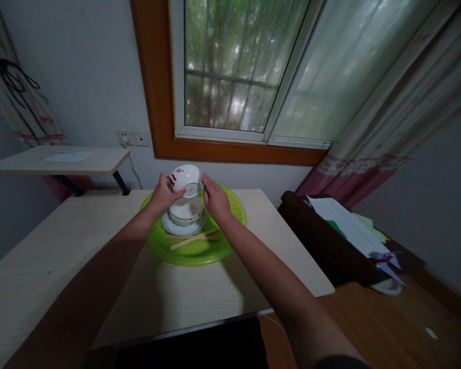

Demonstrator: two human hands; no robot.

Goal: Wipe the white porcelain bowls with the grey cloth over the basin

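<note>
My left hand (164, 196) grips a white bowl (188, 177) with red markings, tilted so that its underside faces me. At the bowl's right side, the fingers of my right hand (215, 199) are closed around a small pale grey piece (202, 183), which looks soft but is mostly hidden. Below the raised bowl, more white bowls (185, 211) are stacked on a white plate (171, 226). The plate rests on a round green tray (200, 256). In front of it lie several wooden chopsticks (192, 239), some crossing each other.
The tray stands on a pale wooden table (126, 287) against the wall under a window (230, 77). At left is a small raised shelf (72, 158) on dark legs. To the right, a dark brown cabinet (322, 241) carries papers (346, 225).
</note>
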